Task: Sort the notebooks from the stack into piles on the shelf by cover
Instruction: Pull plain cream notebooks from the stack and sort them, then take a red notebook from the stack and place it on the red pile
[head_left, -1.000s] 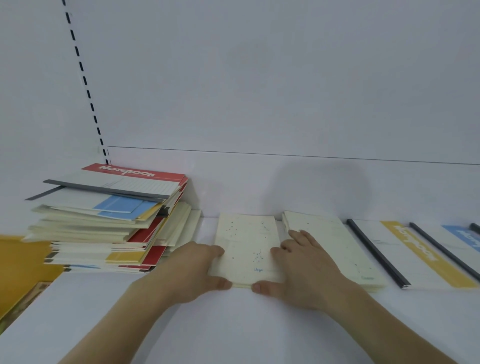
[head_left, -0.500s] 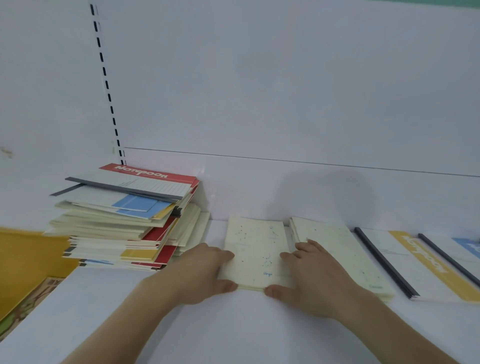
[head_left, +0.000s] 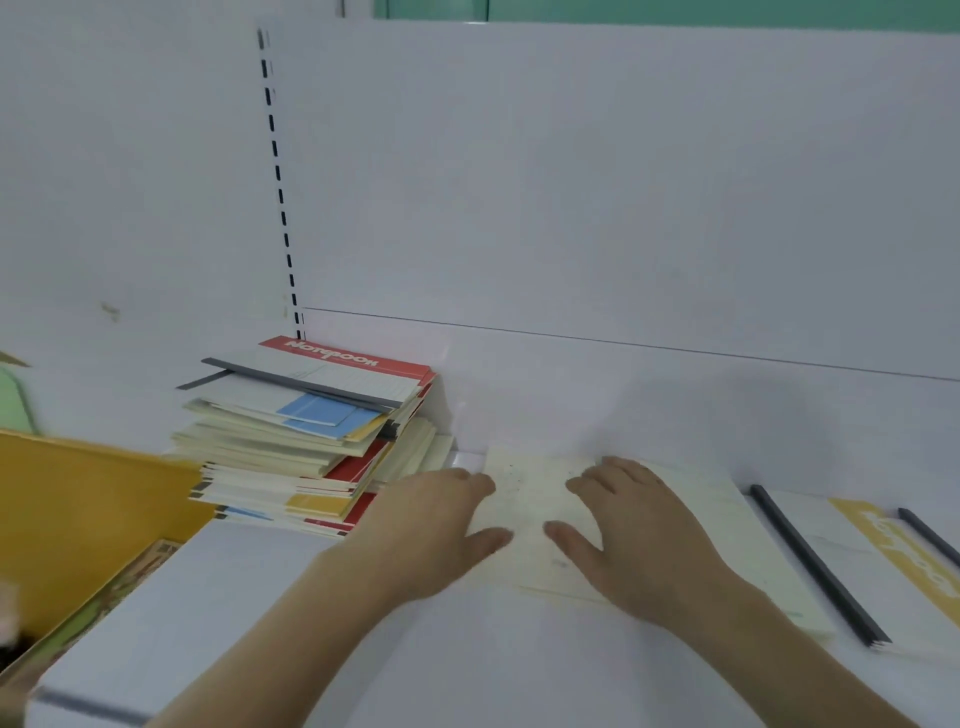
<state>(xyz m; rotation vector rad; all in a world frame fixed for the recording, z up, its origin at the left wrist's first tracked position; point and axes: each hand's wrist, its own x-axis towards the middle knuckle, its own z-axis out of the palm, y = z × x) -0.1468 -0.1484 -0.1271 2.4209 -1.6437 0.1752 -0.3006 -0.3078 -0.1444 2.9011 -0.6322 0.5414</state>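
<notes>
A mixed stack of notebooks (head_left: 306, 436) with red, blue, yellow and cream covers stands at the left of the white shelf (head_left: 519, 665). In the middle lies a cream notebook with faint dot patterns (head_left: 530, 499). My left hand (head_left: 431, 525) rests at its left edge, thumb on the cover. My right hand (head_left: 634, 535) lies flat on its right part, fingers straight. Partly under my right hand and forearm is a second cream pile (head_left: 737, 551).
Right of the cream piles lies a white notebook with a dark spine and yellow band (head_left: 852, 561), then another dark spine (head_left: 930, 535) at the frame edge. A yellow box (head_left: 78, 509) sits below the shelf at left. The white back panel rises behind.
The view has tilted up and shifted, so the stack and piles sit lower and further right. Both hands stay on the cream notebook, slid slightly further onto its cover.
</notes>
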